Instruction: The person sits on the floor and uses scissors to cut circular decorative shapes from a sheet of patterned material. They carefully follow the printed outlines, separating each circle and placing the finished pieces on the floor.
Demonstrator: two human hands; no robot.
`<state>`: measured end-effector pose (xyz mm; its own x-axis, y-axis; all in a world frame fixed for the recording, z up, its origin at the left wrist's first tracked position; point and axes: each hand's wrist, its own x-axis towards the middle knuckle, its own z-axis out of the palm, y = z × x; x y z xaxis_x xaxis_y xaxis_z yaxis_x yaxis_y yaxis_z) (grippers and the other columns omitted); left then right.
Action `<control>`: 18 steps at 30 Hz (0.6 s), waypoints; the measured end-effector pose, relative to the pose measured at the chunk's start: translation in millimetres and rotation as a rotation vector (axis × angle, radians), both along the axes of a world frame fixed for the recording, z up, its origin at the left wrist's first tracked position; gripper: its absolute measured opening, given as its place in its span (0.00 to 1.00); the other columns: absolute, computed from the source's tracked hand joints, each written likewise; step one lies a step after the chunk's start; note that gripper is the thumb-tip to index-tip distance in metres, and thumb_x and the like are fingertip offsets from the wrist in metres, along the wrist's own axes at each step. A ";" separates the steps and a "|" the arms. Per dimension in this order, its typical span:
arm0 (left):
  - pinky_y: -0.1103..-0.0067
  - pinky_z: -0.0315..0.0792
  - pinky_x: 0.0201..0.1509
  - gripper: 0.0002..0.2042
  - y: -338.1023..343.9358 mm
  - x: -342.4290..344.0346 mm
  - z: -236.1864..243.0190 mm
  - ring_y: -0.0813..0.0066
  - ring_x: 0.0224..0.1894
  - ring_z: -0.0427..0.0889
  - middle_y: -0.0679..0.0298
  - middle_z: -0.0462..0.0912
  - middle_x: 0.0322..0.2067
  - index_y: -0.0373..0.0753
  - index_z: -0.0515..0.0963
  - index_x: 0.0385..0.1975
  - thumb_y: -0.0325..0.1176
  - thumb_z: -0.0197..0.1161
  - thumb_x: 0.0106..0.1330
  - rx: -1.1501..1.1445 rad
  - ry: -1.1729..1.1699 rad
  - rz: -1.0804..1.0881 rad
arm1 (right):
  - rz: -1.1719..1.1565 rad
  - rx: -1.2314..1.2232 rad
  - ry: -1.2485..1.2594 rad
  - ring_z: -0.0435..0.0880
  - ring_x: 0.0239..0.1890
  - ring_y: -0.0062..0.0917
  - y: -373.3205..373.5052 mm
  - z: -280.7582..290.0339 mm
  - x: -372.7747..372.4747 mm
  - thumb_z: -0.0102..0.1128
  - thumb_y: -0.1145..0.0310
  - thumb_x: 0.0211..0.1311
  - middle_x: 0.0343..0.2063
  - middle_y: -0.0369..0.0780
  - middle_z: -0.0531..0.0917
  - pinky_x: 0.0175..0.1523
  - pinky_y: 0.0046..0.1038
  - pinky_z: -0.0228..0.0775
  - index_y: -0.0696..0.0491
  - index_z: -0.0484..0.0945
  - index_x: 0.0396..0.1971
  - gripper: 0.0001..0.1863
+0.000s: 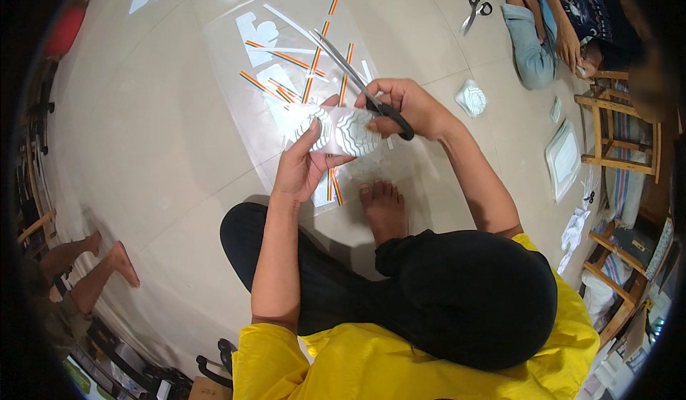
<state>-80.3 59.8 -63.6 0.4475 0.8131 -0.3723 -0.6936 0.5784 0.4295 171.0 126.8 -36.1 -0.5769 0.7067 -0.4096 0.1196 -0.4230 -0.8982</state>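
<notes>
My left hand is closed on a small pale sheet printed with two rounded shapes filled with dark wavy lines. My thumb lies on top of it and the fingers go underneath. In my right hand is a pair of scissors with black handles, its long blades slanting up and to the left past the sheet. Fingertips of the right hand are at the sheet's right edge; whether they grip it too, I cannot tell. Beneath, striped paper strips and white offcuts lie on a clear plastic sheet.
My bare foot rests by the plastic's near edge. To the right lie other scissors, a patterned cutout and a stack of white sheets near wooden stools. One person sits upper right; another's foot shows left.
</notes>
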 end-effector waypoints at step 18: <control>0.56 0.63 0.82 0.28 2.6 11.8 2.3 0.45 0.76 0.66 0.48 0.59 0.76 0.48 0.50 0.81 0.49 0.39 0.87 0.092 0.048 0.371 | -0.325 -0.124 0.078 0.80 0.36 0.12 -176.4 -57.9 -48.4 0.75 0.73 0.64 0.37 0.33 0.82 0.39 0.20 0.75 0.59 0.78 0.51 0.19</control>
<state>-68.5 62.4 -61.3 0.1002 0.9475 -0.3036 -0.8267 0.2491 0.5046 122.6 -49.6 -93.9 -0.3630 0.8059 -0.4678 -0.1056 -0.5344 -0.8386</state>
